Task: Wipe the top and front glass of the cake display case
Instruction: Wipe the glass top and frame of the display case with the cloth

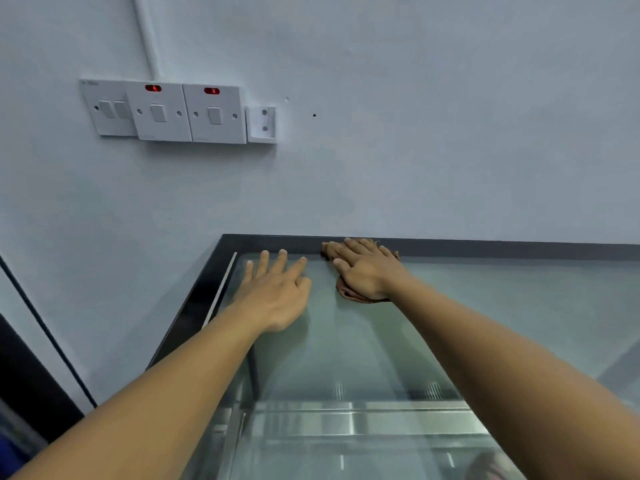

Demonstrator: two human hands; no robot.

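Top glass point(485, 306) of the display case is being viewed from above, running up to a dark frame point(519, 249) that is sitting tight against the wall point(415, 150).

Right hand point(363, 271): is being laid flat, fingers straight and close together, on a brown cloth point(349, 295). The cloth is being pressed onto the glass at the far edge, with its upper part lapping onto the dark frame. Nothing is being gripped or pinched; the cloth is being held down by palm and fingers only.

Left hand point(277, 292): is being rested flat on the bare glass just beside the right hand, fingers spread wide and straight, nothing held. It is judged to be serving as a brace while the reach to the back is being made.

Through the glass, metal shelves point(363, 424) are being seen; no cakes can be made out. Switch plates point(162, 112) with two red lamps are being noted on the wall above and to the left.

Progress, as judged: the top pane is being worked at its far left corner. No clear boundary between wiped and unwiped glass is being shown, so how much of the top is done cannot be told. The long stretch of pane to the right is being taken as possibly outstanding. The front glass is not in view; it is being counted as a step not yet reached.
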